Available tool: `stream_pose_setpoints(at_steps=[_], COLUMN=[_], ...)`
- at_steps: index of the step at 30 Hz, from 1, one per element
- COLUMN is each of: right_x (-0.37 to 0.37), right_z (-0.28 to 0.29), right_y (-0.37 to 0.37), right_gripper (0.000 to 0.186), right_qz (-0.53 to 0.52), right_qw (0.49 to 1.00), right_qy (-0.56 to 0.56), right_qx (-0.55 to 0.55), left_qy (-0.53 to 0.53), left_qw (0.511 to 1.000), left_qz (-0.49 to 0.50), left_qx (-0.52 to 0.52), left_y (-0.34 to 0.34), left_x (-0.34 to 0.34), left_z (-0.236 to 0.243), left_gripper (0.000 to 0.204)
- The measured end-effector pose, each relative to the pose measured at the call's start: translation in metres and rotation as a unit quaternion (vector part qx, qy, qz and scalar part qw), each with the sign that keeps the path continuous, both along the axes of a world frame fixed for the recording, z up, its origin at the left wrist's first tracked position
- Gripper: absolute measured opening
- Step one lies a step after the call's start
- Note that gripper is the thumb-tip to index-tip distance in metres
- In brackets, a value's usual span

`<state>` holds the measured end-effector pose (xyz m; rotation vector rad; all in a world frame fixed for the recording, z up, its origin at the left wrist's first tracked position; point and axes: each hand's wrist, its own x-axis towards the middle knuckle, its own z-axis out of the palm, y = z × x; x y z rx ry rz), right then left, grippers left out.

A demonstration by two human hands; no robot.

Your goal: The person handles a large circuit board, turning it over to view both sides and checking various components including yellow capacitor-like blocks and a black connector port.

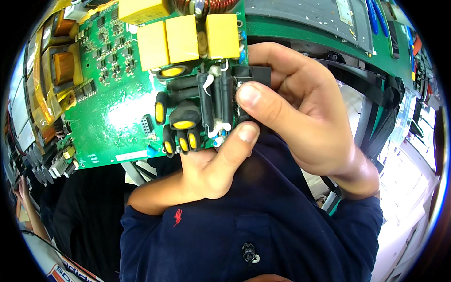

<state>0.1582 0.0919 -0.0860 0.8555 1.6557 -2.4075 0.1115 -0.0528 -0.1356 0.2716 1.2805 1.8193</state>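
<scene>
A large green circuit board (pixel 112 127) is held up in front of my chest. It carries yellow block capacitors (pixel 181 40), black-sleeved parts with yellow ends (pixel 184 117), a copper-wound coil (pixel 221 5) and taped transformers (pixel 63 68) on its left. My left hand (pixel 211 169) grips the board's near right corner, thumb by the edge and fingers hidden underneath. At the right edge, my right hand (pixel 300 113) is closed, its thumb pressing a black block (pixel 256 77) on the board's rim. The other right fingers curl behind that block, partly hidden.
Beyond the board lies a green work surface with a grey tray (pixel 305 19) strewn with small bits. Blue-handled tools (pixel 378 19) lie at its far right. A black strap (pixel 376 94) hangs at right. Another person's arm (pixel 30 207) shows at the far left.
</scene>
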Motion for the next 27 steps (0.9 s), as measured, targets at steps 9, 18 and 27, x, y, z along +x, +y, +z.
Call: stream_pose_setpoints(at_steps=[9, 18, 27], right_x=[0.001, 0.009, 0.011], right_z=[-0.002, 0.003, 0.007], right_y=[0.005, 0.0, -0.005], right_gripper=[0.032, 0.036, 0.045], right_qz=[0.02, 0.064, 0.045], right_qw=[0.999, 0.998, 0.998], right_qy=[0.039, -0.013, -0.034], right_qx=[0.018, 0.01, 0.011], left_qy=[0.046, 0.002, 0.066], left_qw=[0.993, 0.99, 0.988], left_qz=[-0.004, 0.014, -0.127], left_qx=[0.108, 0.14, 0.055], left_y=[-0.009, -0.014, -0.01], left_x=[-0.001, -0.006, -0.015], left_z=[-0.018, -0.021, -0.012], left_gripper=[0.041, 0.025, 0.049])
